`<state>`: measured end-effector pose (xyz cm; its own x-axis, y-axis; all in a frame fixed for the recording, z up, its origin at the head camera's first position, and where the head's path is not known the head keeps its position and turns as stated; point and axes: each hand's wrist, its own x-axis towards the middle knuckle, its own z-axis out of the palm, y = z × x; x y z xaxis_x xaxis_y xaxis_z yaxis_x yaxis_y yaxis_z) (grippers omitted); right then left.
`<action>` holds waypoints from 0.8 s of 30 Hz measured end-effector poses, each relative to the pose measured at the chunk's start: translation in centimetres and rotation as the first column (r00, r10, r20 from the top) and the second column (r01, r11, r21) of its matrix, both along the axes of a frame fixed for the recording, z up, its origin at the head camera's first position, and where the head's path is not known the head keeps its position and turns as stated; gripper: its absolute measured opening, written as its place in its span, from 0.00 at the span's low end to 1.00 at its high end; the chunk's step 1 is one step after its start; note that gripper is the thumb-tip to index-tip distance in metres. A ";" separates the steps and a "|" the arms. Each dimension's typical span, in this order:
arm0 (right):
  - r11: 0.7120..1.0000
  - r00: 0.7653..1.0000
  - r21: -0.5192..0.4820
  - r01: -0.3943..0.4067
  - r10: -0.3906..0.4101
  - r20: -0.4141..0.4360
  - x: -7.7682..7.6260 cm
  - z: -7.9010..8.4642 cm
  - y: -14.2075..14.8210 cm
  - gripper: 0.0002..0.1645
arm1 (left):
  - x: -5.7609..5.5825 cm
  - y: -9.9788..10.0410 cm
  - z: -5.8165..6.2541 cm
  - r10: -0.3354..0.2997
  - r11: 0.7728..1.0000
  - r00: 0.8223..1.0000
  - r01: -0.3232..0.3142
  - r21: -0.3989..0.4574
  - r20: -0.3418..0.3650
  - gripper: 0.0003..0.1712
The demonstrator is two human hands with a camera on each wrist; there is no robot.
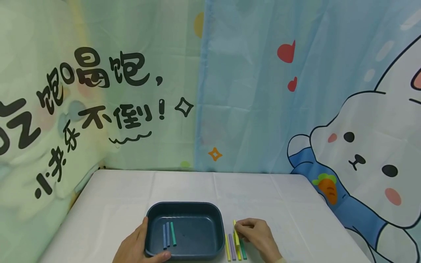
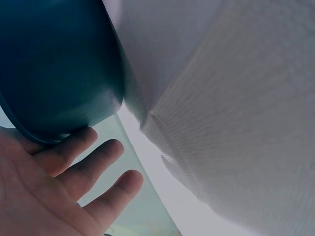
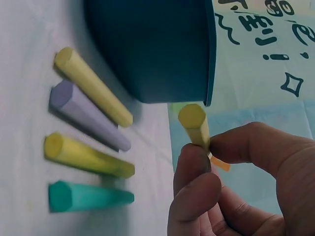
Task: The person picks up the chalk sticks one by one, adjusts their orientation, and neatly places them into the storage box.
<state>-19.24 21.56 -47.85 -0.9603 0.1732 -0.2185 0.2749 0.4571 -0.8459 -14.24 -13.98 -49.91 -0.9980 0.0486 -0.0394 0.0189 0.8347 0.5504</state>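
The right hand [image 1: 258, 235] pinches a yellow stick [image 3: 196, 123] above four more sticks [image 3: 89, 155] beside the tray [image 1: 197, 233], whose corner the left hand [image 1: 133, 245] appears to grip, fingers partly hidden.

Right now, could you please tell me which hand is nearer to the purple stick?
Right. The right hand, pinching a yellow stick, is just right of the purple stick; the left hand holds the tray at its left side, farther away.

Dark blue tray [image 1: 197, 233], blue and green chalks [image 1: 168, 233] inside, yellow, purple and green chalks [image 1: 232, 247] on the right, white table [image 1: 279, 204], green left curtain [image 1: 171, 36] with black writing [image 1: 126, 116], blue right curtain [image 1: 243, 109] with white bunny [image 1: 371, 146]
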 end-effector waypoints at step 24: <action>0.980 0.996 -0.179 -0.082 0.072 -0.056 -0.3 1.2 -2.6 0.18 | 0.0 -0.1 -0.2 -0.001 1.000 1.000 0.001 0.003 -0.005 0.80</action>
